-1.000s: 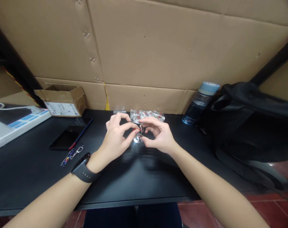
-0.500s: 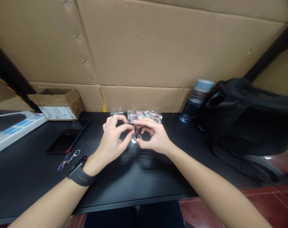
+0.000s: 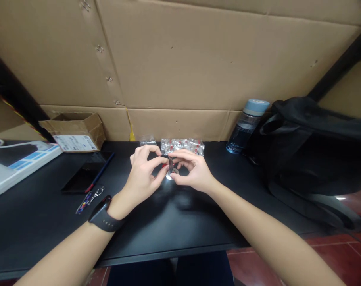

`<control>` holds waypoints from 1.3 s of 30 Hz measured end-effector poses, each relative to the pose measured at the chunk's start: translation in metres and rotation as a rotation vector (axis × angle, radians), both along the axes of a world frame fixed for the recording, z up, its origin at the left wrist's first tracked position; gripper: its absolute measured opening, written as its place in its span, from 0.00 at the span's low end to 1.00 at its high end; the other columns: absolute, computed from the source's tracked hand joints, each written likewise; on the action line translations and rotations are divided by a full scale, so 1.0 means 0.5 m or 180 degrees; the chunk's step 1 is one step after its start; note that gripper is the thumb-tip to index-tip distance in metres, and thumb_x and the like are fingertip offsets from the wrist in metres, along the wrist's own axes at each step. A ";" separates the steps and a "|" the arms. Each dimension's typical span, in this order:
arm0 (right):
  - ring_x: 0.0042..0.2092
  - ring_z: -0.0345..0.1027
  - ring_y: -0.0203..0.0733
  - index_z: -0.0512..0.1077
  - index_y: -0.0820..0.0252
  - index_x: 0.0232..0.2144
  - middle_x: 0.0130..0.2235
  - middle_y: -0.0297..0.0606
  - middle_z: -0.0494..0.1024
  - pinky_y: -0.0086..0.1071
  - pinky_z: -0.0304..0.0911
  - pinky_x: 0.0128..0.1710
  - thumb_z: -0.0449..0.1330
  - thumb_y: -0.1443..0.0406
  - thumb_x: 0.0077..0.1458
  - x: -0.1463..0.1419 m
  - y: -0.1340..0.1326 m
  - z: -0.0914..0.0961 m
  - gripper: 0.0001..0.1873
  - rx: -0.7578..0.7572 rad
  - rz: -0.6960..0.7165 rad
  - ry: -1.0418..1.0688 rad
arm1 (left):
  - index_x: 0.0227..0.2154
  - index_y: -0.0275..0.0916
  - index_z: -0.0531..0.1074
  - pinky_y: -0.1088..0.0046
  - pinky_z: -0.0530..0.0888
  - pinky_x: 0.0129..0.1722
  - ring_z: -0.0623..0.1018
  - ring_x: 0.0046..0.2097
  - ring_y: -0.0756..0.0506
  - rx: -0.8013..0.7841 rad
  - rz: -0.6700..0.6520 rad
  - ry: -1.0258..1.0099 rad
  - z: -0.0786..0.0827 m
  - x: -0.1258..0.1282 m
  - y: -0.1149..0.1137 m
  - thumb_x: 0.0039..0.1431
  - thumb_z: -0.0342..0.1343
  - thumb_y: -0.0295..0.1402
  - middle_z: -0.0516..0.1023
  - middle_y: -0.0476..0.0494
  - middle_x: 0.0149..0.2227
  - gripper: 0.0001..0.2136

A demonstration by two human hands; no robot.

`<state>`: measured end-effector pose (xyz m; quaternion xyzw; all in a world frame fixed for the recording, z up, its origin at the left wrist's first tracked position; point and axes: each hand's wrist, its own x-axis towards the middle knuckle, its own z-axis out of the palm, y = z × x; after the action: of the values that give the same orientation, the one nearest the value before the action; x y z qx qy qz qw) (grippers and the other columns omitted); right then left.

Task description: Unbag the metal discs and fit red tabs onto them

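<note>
Both my hands meet over the middle of the black desk. My left hand pinches a small red part against a small shiny metal piece. My right hand pinches the same metal piece from the other side, thumb below and fingers curled above. The piece is mostly hidden by my fingers. Just behind the hands lies a clear plastic bag of small red and silver parts, with a smaller clear bag to its left. A dark watch sits on my left wrist.
A black phone with a pen and a keyring lie at left. An open cardboard box and a white flat box sit farther left. A blue-lidded bottle and a black bag stand at right, against a cardboard wall.
The metal piece has turned in my fingers, from a flat disc with an upright pin to a more edge-on pose. Both hands stay pinched together in the same spot.
</note>
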<state>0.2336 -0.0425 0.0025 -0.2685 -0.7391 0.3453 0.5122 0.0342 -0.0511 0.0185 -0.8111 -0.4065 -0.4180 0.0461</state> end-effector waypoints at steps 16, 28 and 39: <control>0.47 0.76 0.42 0.75 0.57 0.52 0.54 0.44 0.73 0.36 0.76 0.46 0.69 0.67 0.46 -0.011 0.002 -0.013 0.28 -0.0160 0.0157 0.0148 | 0.35 0.43 0.79 0.56 0.65 0.49 0.69 0.51 0.38 -0.0090 0.0009 0.0109 -0.004 -0.006 0.007 0.60 0.58 0.33 0.72 0.41 0.46 0.05; 0.50 0.74 0.44 0.74 0.56 0.49 0.48 0.40 0.80 0.37 0.70 0.46 0.66 0.67 0.54 0.001 -0.005 0.010 0.18 0.0223 -0.0462 -0.0322 | 0.34 0.43 0.79 0.55 0.65 0.50 0.69 0.50 0.38 -0.0041 0.0147 0.0055 0.003 -0.014 0.013 0.60 0.58 0.35 0.72 0.40 0.46 0.06; 0.42 0.74 0.44 0.76 0.53 0.46 0.37 0.33 0.84 0.39 0.69 0.45 0.63 0.70 0.55 0.006 -0.003 0.008 0.16 0.1000 -0.0972 -0.0760 | 0.35 0.44 0.78 0.56 0.65 0.51 0.69 0.52 0.38 -0.0437 -0.0016 0.0100 -0.002 -0.006 0.013 0.61 0.57 0.36 0.73 0.42 0.45 0.05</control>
<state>0.2363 -0.0440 0.0064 -0.3330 -0.7899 0.1106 0.5030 0.0311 -0.0445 0.0177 -0.8198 -0.4314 -0.3765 -0.0044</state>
